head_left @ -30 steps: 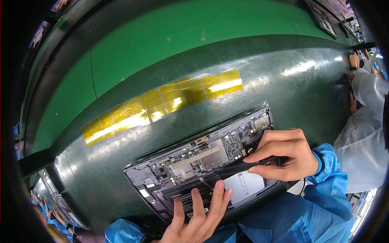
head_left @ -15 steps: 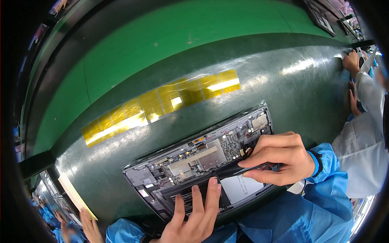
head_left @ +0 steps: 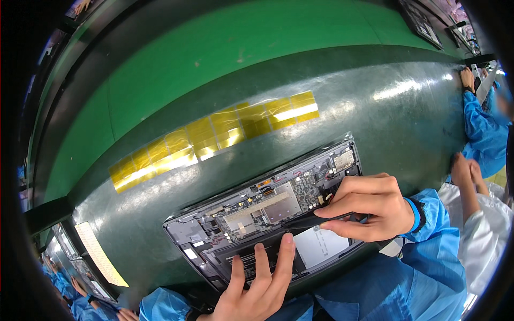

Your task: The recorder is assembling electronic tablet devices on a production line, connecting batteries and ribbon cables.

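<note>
An opened laptop base (head_left: 184, 227) lies tilted on the bench in front of me, its circuit board (head_left: 305, 192) and metal shield plate (head_left: 281, 205) exposed. My left hand (head_left: 254, 286) rests with spread fingers on the black battery (head_left: 235, 270) along the near side. Between thumb and fingers, my right hand (head_left: 372, 208) pinches slim black tweezers (head_left: 308, 222). Their tip points left, at the seam between board and battery near my left index finger. A white panel (head_left: 321, 247) sits right of the battery, partly below my right hand. Whether the tip touches anything cannot be made out.
A strip of yellow translucent film pieces (head_left: 201, 140) lies on the dark green bench (head_left: 375, 115) beyond the laptop. At the left stands a pale sheet (head_left: 99, 254) by a dark frame. Co-workers' hands (head_left: 466, 174) and blue sleeves (head_left: 482, 120) are at the right edge.
My hands and the tweezers stay nearly in place. At the left, a co-worker's hand has left the pale sheet. At the right, the co-workers' arms have shifted.
</note>
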{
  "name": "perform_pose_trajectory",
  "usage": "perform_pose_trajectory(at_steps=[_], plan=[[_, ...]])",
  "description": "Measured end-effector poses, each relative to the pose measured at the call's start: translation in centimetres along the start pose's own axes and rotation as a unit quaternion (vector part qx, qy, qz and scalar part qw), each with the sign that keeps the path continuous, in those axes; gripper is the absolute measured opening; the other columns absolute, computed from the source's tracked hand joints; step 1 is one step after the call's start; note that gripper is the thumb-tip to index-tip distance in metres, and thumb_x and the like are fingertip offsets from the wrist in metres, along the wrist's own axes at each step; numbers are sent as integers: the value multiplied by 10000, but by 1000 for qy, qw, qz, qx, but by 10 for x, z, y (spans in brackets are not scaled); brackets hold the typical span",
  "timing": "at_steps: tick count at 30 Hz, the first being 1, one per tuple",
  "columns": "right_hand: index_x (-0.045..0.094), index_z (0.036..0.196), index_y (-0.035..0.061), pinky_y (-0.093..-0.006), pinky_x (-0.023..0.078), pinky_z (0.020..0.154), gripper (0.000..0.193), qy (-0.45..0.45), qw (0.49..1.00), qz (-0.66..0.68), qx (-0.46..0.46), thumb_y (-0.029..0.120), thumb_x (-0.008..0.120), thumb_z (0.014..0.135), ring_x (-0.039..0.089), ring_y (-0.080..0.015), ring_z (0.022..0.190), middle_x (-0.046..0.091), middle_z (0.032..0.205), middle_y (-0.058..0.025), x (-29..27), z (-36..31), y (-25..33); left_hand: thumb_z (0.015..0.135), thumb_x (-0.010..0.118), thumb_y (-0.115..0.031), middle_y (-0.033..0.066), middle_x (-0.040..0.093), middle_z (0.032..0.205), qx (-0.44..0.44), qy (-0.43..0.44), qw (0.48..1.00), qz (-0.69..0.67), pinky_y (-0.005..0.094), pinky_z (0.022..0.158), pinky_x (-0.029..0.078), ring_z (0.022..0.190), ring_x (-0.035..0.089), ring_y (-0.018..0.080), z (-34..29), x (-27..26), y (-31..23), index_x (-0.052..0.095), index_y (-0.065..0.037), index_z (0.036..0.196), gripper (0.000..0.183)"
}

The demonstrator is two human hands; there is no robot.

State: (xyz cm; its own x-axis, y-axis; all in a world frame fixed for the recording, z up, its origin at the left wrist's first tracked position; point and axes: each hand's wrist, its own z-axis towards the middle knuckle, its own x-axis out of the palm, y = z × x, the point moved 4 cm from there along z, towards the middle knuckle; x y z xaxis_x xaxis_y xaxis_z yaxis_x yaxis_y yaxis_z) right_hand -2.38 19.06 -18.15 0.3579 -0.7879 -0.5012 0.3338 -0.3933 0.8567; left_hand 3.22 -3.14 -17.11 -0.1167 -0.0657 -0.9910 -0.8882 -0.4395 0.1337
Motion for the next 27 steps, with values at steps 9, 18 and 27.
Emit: perform_pose_trajectory(at_steps=[9, 18, 27], plan=[[761, 1046, 44, -284, 475, 489, 256, -5, 1000, 7, -3, 23, 825, 799, 631, -141, 579, 646, 826, -33, 1, -1, -2, 979, 539, -260, 41, 620, 1414, 16, 7, 1000, 1, 390, 847, 553, 1081, 619, 213, 0, -1, 0, 725, -94, 1245, 365], [772, 1036, 47, -286, 466, 487, 237, -5, 1000, 8, 8, 29, 824, 805, 621, -136, 573, 654, 830, -30, 0, -1, -2, 982, 541, -272, 39, 618, 1414, 11, 7, 1000, 2, 390, 852, 548, 1083, 620, 215, 1, -1, -1, 721, -89, 1253, 374], [772, 1044, 31, -283, 465, 491, 246, -4, 1000, 12, 11, 17, 822, 804, 617, -134, 576, 656, 824, -41, 1, 0, -3, 960, 585, -362, 56, 530, 1511, -31, 57, 998, -15, 430, 1016, 461, 1287, 545, 269, 3, -12, -2, 651, -92, 1361, 488]])
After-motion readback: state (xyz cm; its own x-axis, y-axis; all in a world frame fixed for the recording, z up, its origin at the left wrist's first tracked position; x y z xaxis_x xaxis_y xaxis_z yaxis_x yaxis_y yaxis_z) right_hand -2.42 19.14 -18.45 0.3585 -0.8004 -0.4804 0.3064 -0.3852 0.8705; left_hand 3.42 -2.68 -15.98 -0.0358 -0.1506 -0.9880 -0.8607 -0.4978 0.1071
